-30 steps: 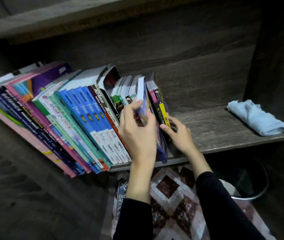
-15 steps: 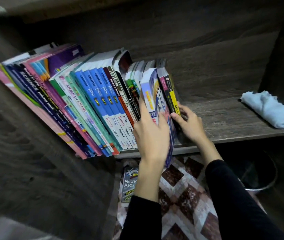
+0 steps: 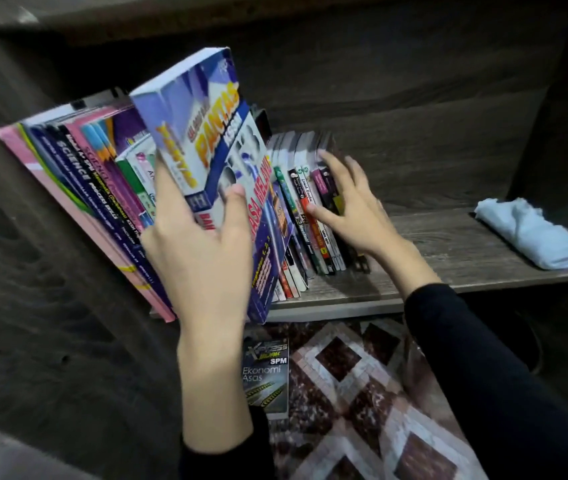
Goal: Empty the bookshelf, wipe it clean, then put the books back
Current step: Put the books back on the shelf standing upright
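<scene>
One shelf (image 3: 448,244) carried a row of books (image 3: 78,188) leaning at its left end. A blue book (image 3: 213,161) hung before them — the left hand (image 3: 199,258) gripped it. The right hand (image 3: 355,209), fingers spread loose, touched small spines (image 3: 301,192) mid-shelf — a cloth (image 3: 532,233) lay at the right end.

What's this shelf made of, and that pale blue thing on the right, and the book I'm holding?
Shelf: wood or wood-look laminate, matte grey-brown; grain lines show. Cloth: soft fabric, maybe cotton; it lies crumpled in folds. Book: paper with a seemingly glossy printed cover; white page edges show at the top.
</scene>
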Motion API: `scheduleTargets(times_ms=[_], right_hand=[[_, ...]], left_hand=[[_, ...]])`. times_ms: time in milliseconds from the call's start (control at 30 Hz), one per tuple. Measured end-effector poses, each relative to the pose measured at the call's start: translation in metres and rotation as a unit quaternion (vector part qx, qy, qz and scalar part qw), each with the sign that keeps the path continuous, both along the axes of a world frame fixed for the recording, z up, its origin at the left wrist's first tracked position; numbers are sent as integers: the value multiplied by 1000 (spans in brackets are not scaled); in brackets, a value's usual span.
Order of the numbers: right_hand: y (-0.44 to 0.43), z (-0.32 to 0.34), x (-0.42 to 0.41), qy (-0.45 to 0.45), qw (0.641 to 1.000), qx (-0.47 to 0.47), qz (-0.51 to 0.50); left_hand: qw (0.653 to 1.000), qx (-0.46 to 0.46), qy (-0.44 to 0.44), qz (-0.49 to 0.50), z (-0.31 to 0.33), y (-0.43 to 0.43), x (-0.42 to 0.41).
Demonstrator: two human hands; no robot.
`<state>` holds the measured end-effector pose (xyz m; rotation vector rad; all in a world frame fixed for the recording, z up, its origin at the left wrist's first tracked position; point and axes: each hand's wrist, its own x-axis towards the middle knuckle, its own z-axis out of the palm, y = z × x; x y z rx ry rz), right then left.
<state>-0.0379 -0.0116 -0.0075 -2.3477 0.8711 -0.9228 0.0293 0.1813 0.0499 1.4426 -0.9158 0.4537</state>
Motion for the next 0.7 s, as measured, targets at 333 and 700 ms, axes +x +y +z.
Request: scheduleTargets(times_ms=[333, 700], right_hand=[[-1, 32, 23, 94, 984, -141, -49], [-15, 27, -12, -40, 992, -101, -66]], left_hand=[[1000, 23, -12, 0, -6, -5, -2], [999, 37, 10, 6, -10, -31, -29]])
